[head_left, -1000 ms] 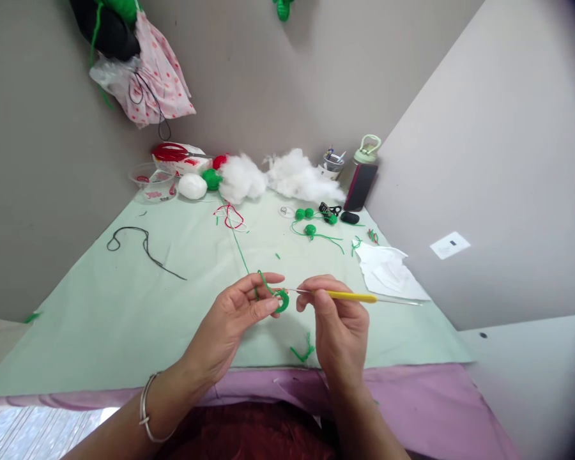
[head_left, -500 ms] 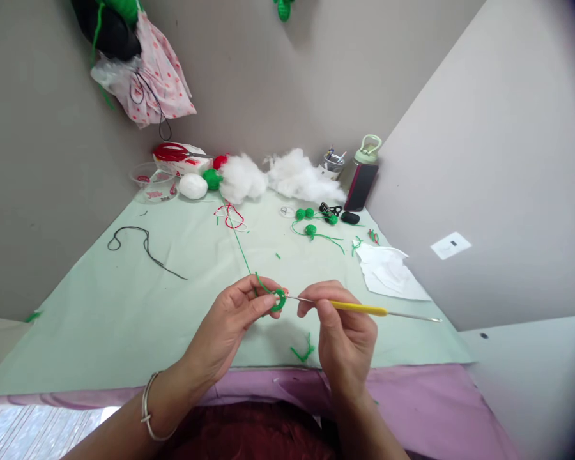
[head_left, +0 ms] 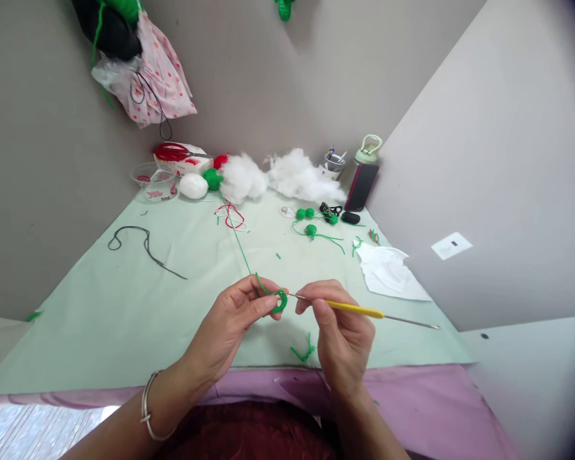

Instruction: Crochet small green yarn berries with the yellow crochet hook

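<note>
My left hand (head_left: 234, 316) pinches a small green crocheted ring (head_left: 283, 303) between thumb and fingers. A green yarn strand (head_left: 240, 246) runs from it to the green yarn ball (head_left: 213, 179) at the back. My right hand (head_left: 342, 335) is closed on a crochet hook with a yellow handle (head_left: 354, 308), held like a pen. The hook's thin metal tip points left and meets the top right of the ring. Whether yarn is caught on the tip is too small to tell.
White stuffing (head_left: 243, 179), a white yarn ball (head_left: 193, 186) and red scissors (head_left: 172, 152) lie at the back. Small green balls (head_left: 311, 230), a phone (head_left: 361, 187) and a bottle (head_left: 367, 151) stand back right. White paper (head_left: 388, 271) lies right; green scraps (head_left: 304, 350) lie near the front edge.
My right hand and the hook have shifted slightly left, and the hook's rear end has dipped a little. My left hand holds the ring in nearly the same spot.
</note>
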`<state>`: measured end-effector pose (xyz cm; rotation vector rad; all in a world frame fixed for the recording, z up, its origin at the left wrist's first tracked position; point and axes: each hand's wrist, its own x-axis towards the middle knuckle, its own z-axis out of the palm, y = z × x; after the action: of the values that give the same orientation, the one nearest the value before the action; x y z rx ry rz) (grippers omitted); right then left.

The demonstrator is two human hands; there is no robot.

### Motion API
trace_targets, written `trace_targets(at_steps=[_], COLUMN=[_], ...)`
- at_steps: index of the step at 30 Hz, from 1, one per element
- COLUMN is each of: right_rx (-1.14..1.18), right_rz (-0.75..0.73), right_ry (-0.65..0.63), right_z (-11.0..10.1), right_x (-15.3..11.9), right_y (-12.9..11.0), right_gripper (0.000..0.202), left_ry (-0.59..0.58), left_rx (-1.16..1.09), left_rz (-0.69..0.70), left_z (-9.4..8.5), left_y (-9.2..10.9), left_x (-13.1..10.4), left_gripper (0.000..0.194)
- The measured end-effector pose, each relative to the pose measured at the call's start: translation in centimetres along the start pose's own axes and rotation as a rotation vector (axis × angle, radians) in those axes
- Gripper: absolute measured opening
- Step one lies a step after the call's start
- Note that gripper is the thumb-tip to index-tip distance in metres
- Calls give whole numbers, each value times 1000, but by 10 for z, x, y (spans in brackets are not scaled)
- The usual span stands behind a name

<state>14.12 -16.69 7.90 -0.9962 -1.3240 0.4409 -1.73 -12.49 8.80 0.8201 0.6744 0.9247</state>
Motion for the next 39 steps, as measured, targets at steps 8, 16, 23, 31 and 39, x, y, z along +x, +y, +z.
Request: trace_targets(at_steps=[8,16,23,31,39], right_rx=[-44,-148,-137,108,109], right_rz=[-30,-119,-144,51,65], right_ry=[-18,-50,-9,85,32], right_z=[-4,-3,-2,-3,-3], right_x=[-2,-4,-4,-3,-4], right_y=[-1,-1,2,3,2], right_gripper=[21,23,26,19,19], left_ry=[-1,-12,-14,-11,-24], left_rx=[36,72,14,54,70], left_rz=[32,53,-13,-6,23], left_z=[-2,-2,0,-3,-5], left_y=[-1,-5,-4,-6,-8], left_x=[-1,-1,-4,-5,-2], left_gripper=[10,11,52,42,8])
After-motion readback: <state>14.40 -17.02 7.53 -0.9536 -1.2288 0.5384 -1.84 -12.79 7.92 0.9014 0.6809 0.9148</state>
